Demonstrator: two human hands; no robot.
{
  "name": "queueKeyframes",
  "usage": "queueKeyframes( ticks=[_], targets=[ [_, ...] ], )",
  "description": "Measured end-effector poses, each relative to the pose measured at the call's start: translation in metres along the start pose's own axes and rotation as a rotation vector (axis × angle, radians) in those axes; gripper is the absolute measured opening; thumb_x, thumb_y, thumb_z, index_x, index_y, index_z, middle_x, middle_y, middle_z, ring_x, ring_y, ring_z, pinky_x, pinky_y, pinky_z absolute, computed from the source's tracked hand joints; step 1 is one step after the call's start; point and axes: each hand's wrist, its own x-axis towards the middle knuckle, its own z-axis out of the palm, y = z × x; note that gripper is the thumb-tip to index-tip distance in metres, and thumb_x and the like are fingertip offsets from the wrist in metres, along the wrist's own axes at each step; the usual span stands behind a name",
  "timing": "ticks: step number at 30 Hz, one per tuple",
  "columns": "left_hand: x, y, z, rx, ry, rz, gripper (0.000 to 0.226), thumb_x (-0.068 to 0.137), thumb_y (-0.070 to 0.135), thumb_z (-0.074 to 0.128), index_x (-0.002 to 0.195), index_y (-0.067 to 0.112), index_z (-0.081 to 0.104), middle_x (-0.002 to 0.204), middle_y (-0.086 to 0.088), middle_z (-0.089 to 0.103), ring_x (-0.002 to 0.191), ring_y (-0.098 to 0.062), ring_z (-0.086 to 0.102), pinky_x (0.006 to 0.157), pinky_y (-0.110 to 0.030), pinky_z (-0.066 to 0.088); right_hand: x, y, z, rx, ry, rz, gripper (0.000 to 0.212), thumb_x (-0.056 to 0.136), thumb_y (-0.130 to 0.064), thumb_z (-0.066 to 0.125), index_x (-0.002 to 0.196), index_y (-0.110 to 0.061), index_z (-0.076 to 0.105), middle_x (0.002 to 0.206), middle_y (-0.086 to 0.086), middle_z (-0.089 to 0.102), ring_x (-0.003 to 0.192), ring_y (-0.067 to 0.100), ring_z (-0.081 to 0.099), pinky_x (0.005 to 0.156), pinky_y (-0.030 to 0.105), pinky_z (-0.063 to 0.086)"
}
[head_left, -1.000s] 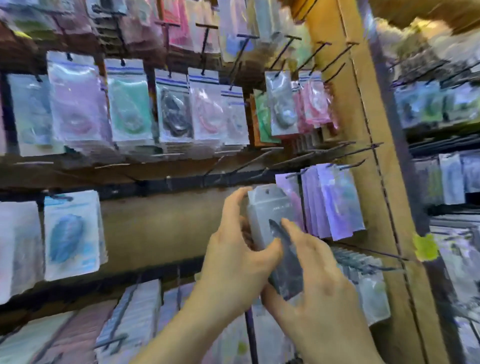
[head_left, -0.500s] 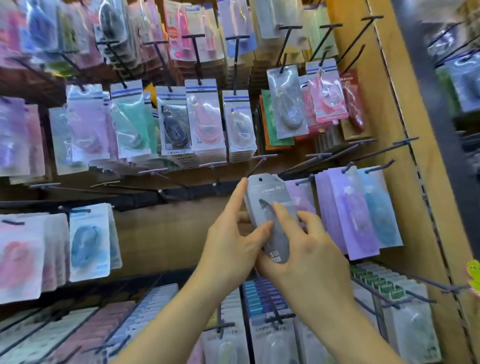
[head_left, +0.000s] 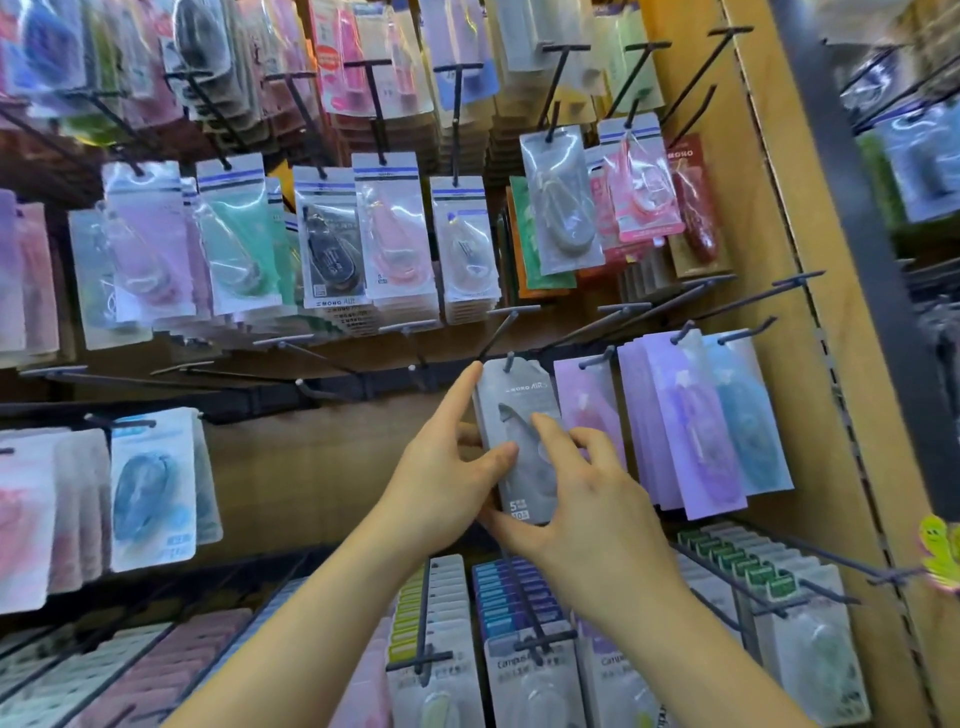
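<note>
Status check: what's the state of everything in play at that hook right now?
Grey flat card pack: upright, held, hang hole at hook tip.
Dark metal peg hook: tip pokes through pack's hole.
Left hand: pinches pack's left edge.
Right hand: thumb under pack, index finger on front.
Lilac card pack: hangs on next hook.

The grey correction-tape pack (head_left: 519, 410), a tall flat card with white print and a dark dispenser on its front, stands nearly upright between the hands, its top at the tip of a black hook (head_left: 509, 360).
</note>
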Motion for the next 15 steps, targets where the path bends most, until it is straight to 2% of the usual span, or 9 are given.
queueKeyframes(
  ticks=[3, 6, 9, 12, 15],
  targets=[
    [-0.004, -0.008, 0.0, 0.025, -0.004, 0.012, 0.074, 0.091, 0.005, 0.063, 0.14, 0.054, 0.035, 0.111, 0.003, 0.067, 0.092, -0.016, 0.071, 0.077, -0.043, 0.061, 0.007, 0.004, 0.009, -0.032, 0.01, -0.025, 0.085, 0.082, -0.061, 0.063, 0.15, -0.032, 0.021, 0.133, 0.0, 0.039, 0.116, 0.02, 0.051, 0.086, 0.03, 0.051],
    [-0.012, -0.01, -0.003, 0.348, -0.034, 0.064, 0.063, 0.09, 0.011, 0.061, 0.144, 0.039, 0.042, 0.121, 0.01, 0.063, 0.094, -0.004, 0.066, 0.087, -0.029, 0.055, 0.017, 0.005, 0.016, -0.116, -0.043, -0.009, 0.085, 0.086, -0.059, 0.057, 0.152, -0.029, 0.014, 0.14, 0.005, 0.035, 0.123, 0.025, 0.046, 0.091, 0.034, 0.048],
    [-0.019, -0.008, -0.005, 0.523, -0.029, 0.094, 0.059, 0.092, 0.018, 0.059, 0.146, 0.034, 0.04, 0.131, 0.011, 0.054, 0.104, -0.004, 0.058, 0.092, -0.02, 0.045, 0.027, 0.008, 0.023, -0.171, -0.08, 0.003, 0.087, 0.087, -0.059, 0.058, 0.153, -0.027, 0.011, 0.143, 0.008, 0.034, 0.125, 0.026, 0.045, 0.09, 0.034, 0.048],
    [-0.026, -0.006, -0.006, 0.594, -0.031, 0.134, 0.053, 0.092, 0.022, 0.059, 0.142, 0.034, 0.046, 0.133, 0.013, 0.053, 0.108, -0.003, 0.055, 0.097, -0.023, 0.044, 0.032, 0.012, 0.03, -0.201, -0.084, 0.017, 0.088, 0.085, -0.057, 0.062, 0.151, -0.029, 0.01, 0.142, 0.01, 0.037, 0.124, 0.028, 0.046, 0.089, 0.037, 0.05],
    [-0.031, -0.01, -0.008, 0.629, -0.022, 0.119, 0.045, 0.092, 0.023, 0.058, 0.136, 0.034, 0.054, 0.13, 0.015, 0.057, 0.11, -0.003, 0.055, 0.099, -0.027, 0.046, 0.025, 0.014, 0.029, -0.218, -0.024, -0.014, 0.08, 0.087, -0.051, 0.062, 0.148, -0.031, 0.015, 0.139, 0.008, 0.039, 0.123, 0.027, 0.046, 0.086, 0.037, 0.05]
  ],
)
